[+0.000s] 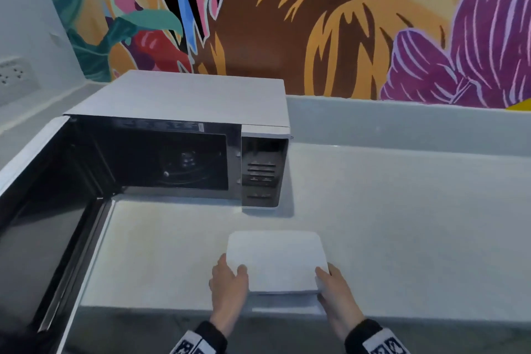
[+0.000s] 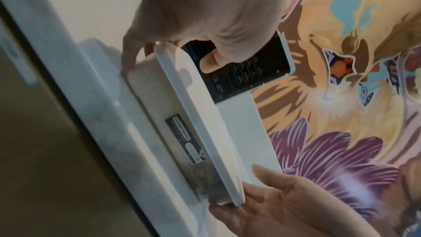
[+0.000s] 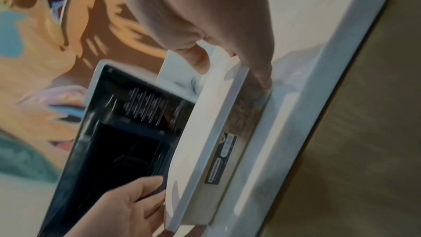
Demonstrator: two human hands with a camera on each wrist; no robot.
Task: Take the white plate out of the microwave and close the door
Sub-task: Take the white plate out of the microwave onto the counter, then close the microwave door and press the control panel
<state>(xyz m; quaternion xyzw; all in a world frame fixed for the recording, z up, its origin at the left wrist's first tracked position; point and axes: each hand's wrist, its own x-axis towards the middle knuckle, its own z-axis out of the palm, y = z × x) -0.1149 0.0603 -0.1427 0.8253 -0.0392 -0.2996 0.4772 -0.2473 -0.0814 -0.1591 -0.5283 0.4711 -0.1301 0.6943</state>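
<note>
The white square plate [image 1: 277, 259] is out of the microwave [image 1: 178, 100], just above the counter [image 1: 402, 224] near its front edge. My left hand [image 1: 234, 276] pinches its near left corner, thumb on top and fingers underneath. My right hand [image 1: 323, 276] pinches the near right corner the same way. The left wrist view shows the plate [image 2: 205, 114] from below, with a dark label on its underside and its near edge raised off the counter. The right wrist view shows the same plate [image 3: 198, 132]. The microwave door [image 1: 43, 210] stands wide open to the left, and the dark cavity [image 1: 172, 161] holds no plate.
The open door reaches past the counter's front edge [image 1: 172, 310] on my left. A painted mural wall [image 1: 344, 23] runs behind the counter, above a low backsplash [image 1: 402, 123]. A power outlet [image 1: 14, 72] sits on the left wall.
</note>
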